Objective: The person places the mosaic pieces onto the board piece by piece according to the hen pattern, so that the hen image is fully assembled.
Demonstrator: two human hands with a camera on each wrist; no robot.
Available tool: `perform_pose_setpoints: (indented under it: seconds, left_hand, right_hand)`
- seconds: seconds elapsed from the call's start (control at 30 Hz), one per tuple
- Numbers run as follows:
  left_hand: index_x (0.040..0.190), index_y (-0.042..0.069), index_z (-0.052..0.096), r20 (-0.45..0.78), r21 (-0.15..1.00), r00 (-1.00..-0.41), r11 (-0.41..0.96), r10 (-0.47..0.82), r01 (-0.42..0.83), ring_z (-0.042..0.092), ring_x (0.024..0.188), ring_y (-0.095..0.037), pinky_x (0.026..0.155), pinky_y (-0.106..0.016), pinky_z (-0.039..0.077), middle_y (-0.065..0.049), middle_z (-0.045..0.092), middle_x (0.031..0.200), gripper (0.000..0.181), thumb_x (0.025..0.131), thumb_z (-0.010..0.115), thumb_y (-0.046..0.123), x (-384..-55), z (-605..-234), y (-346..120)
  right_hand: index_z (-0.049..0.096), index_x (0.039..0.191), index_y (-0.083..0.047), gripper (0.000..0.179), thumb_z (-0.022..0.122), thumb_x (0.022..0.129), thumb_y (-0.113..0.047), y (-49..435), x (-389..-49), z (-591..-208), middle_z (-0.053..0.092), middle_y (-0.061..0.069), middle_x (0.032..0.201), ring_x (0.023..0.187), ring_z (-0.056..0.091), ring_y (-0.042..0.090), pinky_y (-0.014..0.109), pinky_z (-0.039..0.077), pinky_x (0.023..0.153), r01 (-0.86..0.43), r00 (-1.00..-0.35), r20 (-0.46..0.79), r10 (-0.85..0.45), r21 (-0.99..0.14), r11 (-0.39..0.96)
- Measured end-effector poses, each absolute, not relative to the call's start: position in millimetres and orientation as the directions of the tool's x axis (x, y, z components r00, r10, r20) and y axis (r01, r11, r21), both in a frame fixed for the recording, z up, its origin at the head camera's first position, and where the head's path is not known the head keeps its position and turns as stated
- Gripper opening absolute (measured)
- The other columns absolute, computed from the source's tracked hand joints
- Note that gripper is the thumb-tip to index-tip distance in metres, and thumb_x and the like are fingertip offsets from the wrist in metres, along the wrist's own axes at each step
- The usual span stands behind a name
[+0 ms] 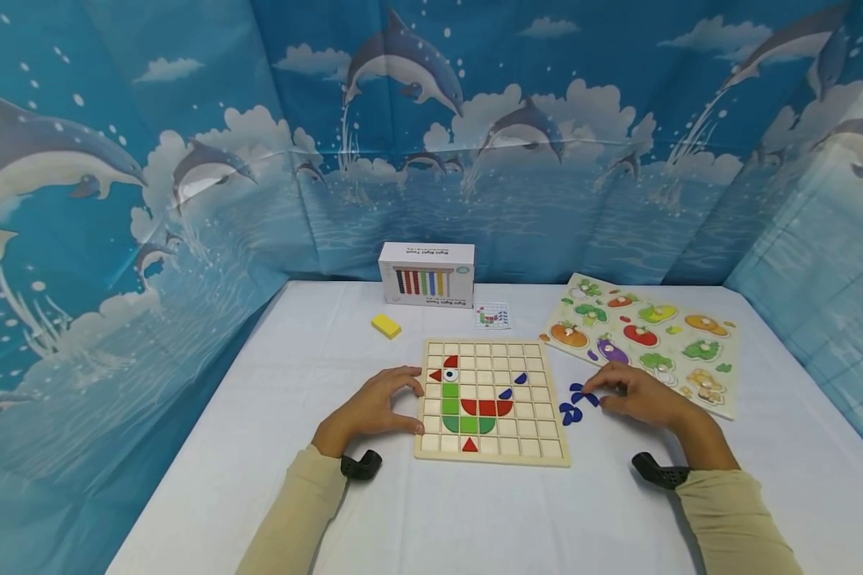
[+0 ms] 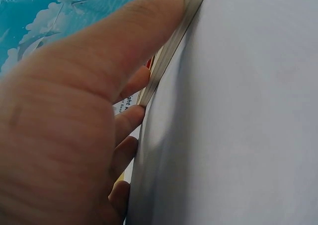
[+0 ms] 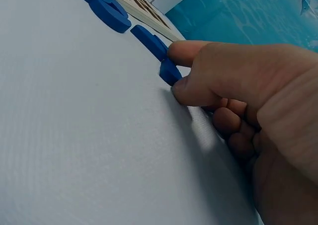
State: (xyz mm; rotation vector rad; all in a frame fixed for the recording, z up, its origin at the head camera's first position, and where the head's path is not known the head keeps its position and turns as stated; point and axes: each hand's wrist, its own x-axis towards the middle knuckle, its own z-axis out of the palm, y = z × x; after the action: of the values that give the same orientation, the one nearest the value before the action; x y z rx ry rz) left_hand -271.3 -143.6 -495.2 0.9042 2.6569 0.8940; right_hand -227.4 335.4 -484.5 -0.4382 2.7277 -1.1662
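A wooden grid board lies on the table with red, green and blue tiles forming a bird-like figure. My left hand rests against its left edge, thumb and fingers spread along the rim; in the left wrist view the thumb touches the board's edge. Right of the board lies a small group of blue tiles with curved sides. My right hand pinches one blue tile between thumb and forefinger, at the table surface. Another blue tile lies against it.
Behind the board stand a white box and a small pattern card. A yellow block lies at the back left. Beyond my right hand lies a vegetable puzzle board. A dolphin-print curtain hangs behind the table.
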Motion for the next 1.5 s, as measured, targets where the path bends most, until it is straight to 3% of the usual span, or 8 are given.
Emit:
perform_pose_setpoints:
  seconds: [0.2, 0.5, 0.83, 1.17, 1.33, 1.5]
  left_hand:
    - [0.111, 0.031, 0.061, 0.004, 0.603, -0.796, 0.634, 0.605, 0.485, 0.031, 0.146, -0.022, 0.118, -0.047, 0.025, 0.005, 0.045, 0.153, 0.049, 0.074, 0.089, 0.048, -270.9, -495.3, -143.5]
    - [0.111, 0.031, 0.061, 0.013, 0.607, -0.796, 0.628, 0.605, 0.487, 0.032, 0.146, -0.022, 0.118, -0.047, 0.026, 0.005, 0.046, 0.153, 0.049, 0.074, 0.089, 0.049, -270.5, -495.8, -144.0]
    - [0.111, 0.031, 0.062, 0.014, 0.609, -0.795, 0.625, 0.606, 0.488, 0.032, 0.145, -0.023, 0.118, -0.048, 0.026, 0.003, 0.046, 0.153, 0.049, 0.074, 0.089, 0.048, -270.4, -495.2, -143.4]
    - [0.110, 0.031, 0.062, 0.024, 0.608, -0.793, 0.621, 0.609, 0.495, 0.033, 0.145, -0.024, 0.118, -0.048, 0.027, 0.003, 0.046, 0.153, 0.048, 0.074, 0.090, 0.047, -270.5, -494.2, -143.6]
    - [0.110, 0.031, 0.061, 0.019, 0.608, -0.797, 0.625, 0.604, 0.489, 0.033, 0.145, -0.023, 0.118, -0.047, 0.026, 0.004, 0.046, 0.153, 0.049, 0.074, 0.089, 0.048, -270.9, -494.2, -143.4]
    - [0.111, 0.032, 0.061, 0.010, 0.613, -0.800, 0.628, 0.600, 0.479, 0.032, 0.145, -0.023, 0.118, -0.048, 0.027, 0.004, 0.046, 0.153, 0.050, 0.074, 0.089, 0.050, -270.9, -496.5, -143.4]
  right_hand:
    - [0.074, 0.108, -0.017, 0.022, 0.078, 0.088, -0.009, 335.7, -227.9, -486.6, 0.064, 0.001, 0.110, 0.109, 0.053, 0.021, 0.038, 0.044, 0.097, -0.217, -0.942, -0.021, -0.336, -0.727, 0.651]
    - [0.075, 0.108, -0.017, 0.021, 0.080, 0.088, -0.014, 332.2, -227.5, -484.3, 0.061, 0.002, 0.110, 0.112, 0.052, 0.027, 0.051, 0.041, 0.099, -0.229, -0.936, -0.016, -0.350, -0.728, 0.647]
    - [0.069, 0.106, -0.012, 0.022, 0.080, 0.087, -0.012, 332.8, -227.5, -487.6, 0.064, 0.002, 0.108, 0.102, 0.053, 0.022, 0.027, 0.045, 0.091, -0.198, -0.956, -0.015, -0.293, -0.703, 0.683]
    - [0.071, 0.103, -0.016, 0.018, 0.078, 0.087, -0.010, 332.1, -229.7, -489.8, 0.067, -0.004, 0.105, 0.105, 0.055, 0.019, 0.029, 0.046, 0.093, -0.253, -0.944, 0.025, -0.328, -0.693, 0.675]
    - [0.070, 0.099, -0.017, 0.019, 0.079, 0.086, -0.008, 332.5, -231.6, -493.7, 0.065, -0.005, 0.101, 0.100, 0.054, 0.017, 0.032, 0.048, 0.088, -0.263, -0.947, 0.041, -0.319, -0.669, 0.695]
    - [0.068, 0.098, -0.016, 0.019, 0.079, 0.084, -0.008, 330.7, -229.4, -492.6, 0.064, -0.004, 0.099, 0.093, 0.055, 0.017, 0.026, 0.049, 0.083, -0.253, -0.949, 0.036, -0.312, -0.678, 0.690]
